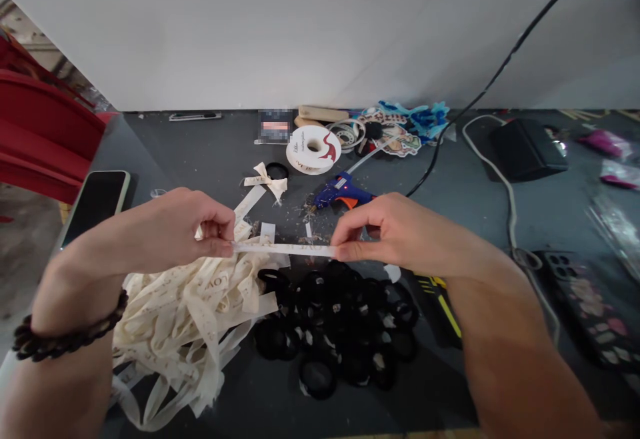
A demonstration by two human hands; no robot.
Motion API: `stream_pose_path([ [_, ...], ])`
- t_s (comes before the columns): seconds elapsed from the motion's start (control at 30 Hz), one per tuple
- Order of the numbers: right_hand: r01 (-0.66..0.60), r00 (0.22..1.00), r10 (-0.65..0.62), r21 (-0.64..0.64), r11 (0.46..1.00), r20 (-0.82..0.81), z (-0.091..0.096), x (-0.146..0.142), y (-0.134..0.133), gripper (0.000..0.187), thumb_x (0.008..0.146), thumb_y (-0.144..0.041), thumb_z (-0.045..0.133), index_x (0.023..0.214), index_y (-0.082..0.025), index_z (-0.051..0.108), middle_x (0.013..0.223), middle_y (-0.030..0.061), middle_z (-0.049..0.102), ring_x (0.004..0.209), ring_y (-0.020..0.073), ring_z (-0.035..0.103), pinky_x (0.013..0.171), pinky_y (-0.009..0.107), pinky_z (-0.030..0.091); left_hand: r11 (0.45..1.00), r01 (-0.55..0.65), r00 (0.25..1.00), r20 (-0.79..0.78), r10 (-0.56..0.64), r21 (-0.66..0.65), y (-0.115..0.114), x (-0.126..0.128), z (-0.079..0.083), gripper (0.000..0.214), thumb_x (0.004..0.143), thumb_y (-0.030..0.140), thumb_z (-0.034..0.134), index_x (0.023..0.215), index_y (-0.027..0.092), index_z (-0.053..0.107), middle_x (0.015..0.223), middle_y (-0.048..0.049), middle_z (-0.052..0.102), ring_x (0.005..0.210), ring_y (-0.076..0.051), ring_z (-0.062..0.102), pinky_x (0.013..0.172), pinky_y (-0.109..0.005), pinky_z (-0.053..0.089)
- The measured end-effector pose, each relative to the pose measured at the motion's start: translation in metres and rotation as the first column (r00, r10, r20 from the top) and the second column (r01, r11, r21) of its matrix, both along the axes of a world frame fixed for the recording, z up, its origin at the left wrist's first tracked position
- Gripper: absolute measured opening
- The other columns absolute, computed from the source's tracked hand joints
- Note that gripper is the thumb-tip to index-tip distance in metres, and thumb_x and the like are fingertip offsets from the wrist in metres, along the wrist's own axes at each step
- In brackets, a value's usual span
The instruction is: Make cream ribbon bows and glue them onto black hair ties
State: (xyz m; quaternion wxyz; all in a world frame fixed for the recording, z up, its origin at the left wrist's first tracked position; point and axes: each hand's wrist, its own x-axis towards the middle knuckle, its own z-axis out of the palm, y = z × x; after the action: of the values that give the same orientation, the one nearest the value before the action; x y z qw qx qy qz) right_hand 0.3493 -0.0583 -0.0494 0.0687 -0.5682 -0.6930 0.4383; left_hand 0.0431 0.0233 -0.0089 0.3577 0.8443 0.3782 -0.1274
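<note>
A printed cream ribbon point(285, 249) is stretched level between my two hands. My left hand point(213, 232) pinches its left end between thumb and fingers, and my right hand point(360, 232) pinches the right end. Under the left hand lies a tangled heap of cream ribbon strips point(185, 312) with gold lettering. Below the stretched ribbon is a pile of black hair ties point(345, 322), some with small white bits on them. A finished-looking ribbon bow point(267, 180) with a black hair tie point(277, 171) lies beyond the hands.
A blue glue gun point(343, 190) with an orange trigger lies behind the ribbon, its black cord rising to the right. Near it stands a white ribbon spool point(314, 150). A phone point(95, 205) is at left, a yellow-black tool point(443, 305) and a patterned phone case point(587, 305) at right.
</note>
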Motion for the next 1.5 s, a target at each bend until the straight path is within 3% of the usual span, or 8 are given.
stream_pose_path([
  [0.53,0.051,0.991,-0.064,0.112,0.992,0.117,-0.007,-0.012,0.006,0.012,0.085,-0.033,0.074,0.077,-0.029,0.081,0.071,-0.0050,0.073,0.065,0.0128,0.060,0.063,0.028,0.037,0.958,0.148,0.956,0.282,-0.076,-0.245,-0.012,0.006,0.015,0.013,0.087,0.022,0.074,0.074,0.022,0.076,0.063,0.0052,0.070,0.057,-0.008,0.058,0.054,-0.020,0.038],
  [0.73,-0.051,0.999,0.051,0.016,0.999,0.002,-0.017,-0.012,0.012,0.010,0.083,-0.031,0.074,0.080,-0.025,0.081,0.080,-0.0020,0.079,0.076,0.0165,0.068,0.072,0.028,0.043,0.901,0.223,0.719,0.687,0.104,-0.371,-0.004,0.016,-0.026,0.031,0.076,0.040,0.089,0.058,0.021,0.074,0.130,-0.0121,0.072,0.100,-0.023,0.068,0.084,-0.032,0.053],
  [0.87,-0.053,0.979,0.043,-0.043,0.998,-0.198,-0.020,-0.002,0.017,0.010,0.080,-0.033,0.078,0.081,-0.023,0.081,0.073,-0.0022,0.075,0.071,0.0147,0.064,0.069,0.027,0.043,0.804,0.198,0.578,0.729,0.366,-0.561,-0.001,0.010,-0.058,0.061,0.074,0.061,0.085,0.047,0.018,0.053,0.095,-0.0113,0.078,0.094,-0.025,0.069,0.088,-0.039,0.055],
  [0.97,-0.088,0.856,0.029,-0.091,0.992,-0.516,-0.025,0.005,0.018,0.012,0.078,-0.035,0.083,0.075,-0.023,0.080,0.075,-0.0008,0.073,0.067,0.0136,0.061,0.066,0.027,0.044,0.780,0.229,0.489,0.762,0.425,-0.582,0.000,0.006,-0.067,0.066,0.075,0.057,0.086,0.048,0.019,0.040,0.059,-0.0023,0.064,0.073,-0.017,0.066,0.075,-0.030,0.055],
  [1.13,-0.009,0.525,-0.009,-0.017,1.000,-0.851,-0.043,-0.008,0.011,0.026,0.071,-0.044,0.092,0.065,-0.024,0.076,0.109,0.0056,0.077,0.098,0.0220,0.071,0.087,0.036,0.054,0.731,0.290,0.647,0.689,0.326,-0.618,0.007,0.004,-0.071,0.053,0.081,0.052,0.083,0.056,0.022,0.047,0.051,-0.0010,0.056,0.063,-0.017,0.061,0.076,-0.034,0.056],
  [1.23,0.054,0.347,-0.144,-0.133,0.990,-0.927,-0.052,-0.028,0.002,0.036,0.067,-0.054,0.092,0.062,-0.025,0.071,0.119,0.0035,0.077,0.115,0.0266,0.069,0.100,0.045,0.053,0.713,0.241,0.730,0.608,0.314,-0.658,0.009,0.006,-0.073,0.051,0.078,0.056,0.085,0.060,0.022,0.052,0.059,-0.0051,0.062,0.070,-0.021,0.064,0.081,-0.039,0.058],
  [1.37,-0.088,0.234,-0.151,-0.175,0.981,-0.961,-0.054,-0.051,-0.009,0.022,0.079,-0.048,0.087,0.076,-0.029,0.077,0.097,0.0022,0.081,0.088,0.0201,0.074,0.089,0.043,0.058,0.671,0.281,0.784,0.568,0.251,-0.685,0.005,0.010,-0.066,0.043,0.084,0.051,0.081,0.066,0.021,0.056,0.075,-0.0087,0.071,0.079,-0.022,0.068,0.089,-0.040,0.058],
  [1.5,0.119,0.195,-0.251,-0.231,0.966,-0.948,-0.046,-0.065,-0.017,0.014,0.078,-0.037,0.090,0.077,-0.028,0.079,0.072,-0.0027,0.075,0.060,0.0108,0.064,0.062,0.026,0.055,0.651,0.385,0.758,0.626,0.182,-0.655,-0.005,0.013,-0.049,0.034,0.090,0.042,0.078,0.071,0.020,0.062,0.079,-0.0094,0.075,0.081,-0.023,0.072,0.092,-0.042,0.057],
])
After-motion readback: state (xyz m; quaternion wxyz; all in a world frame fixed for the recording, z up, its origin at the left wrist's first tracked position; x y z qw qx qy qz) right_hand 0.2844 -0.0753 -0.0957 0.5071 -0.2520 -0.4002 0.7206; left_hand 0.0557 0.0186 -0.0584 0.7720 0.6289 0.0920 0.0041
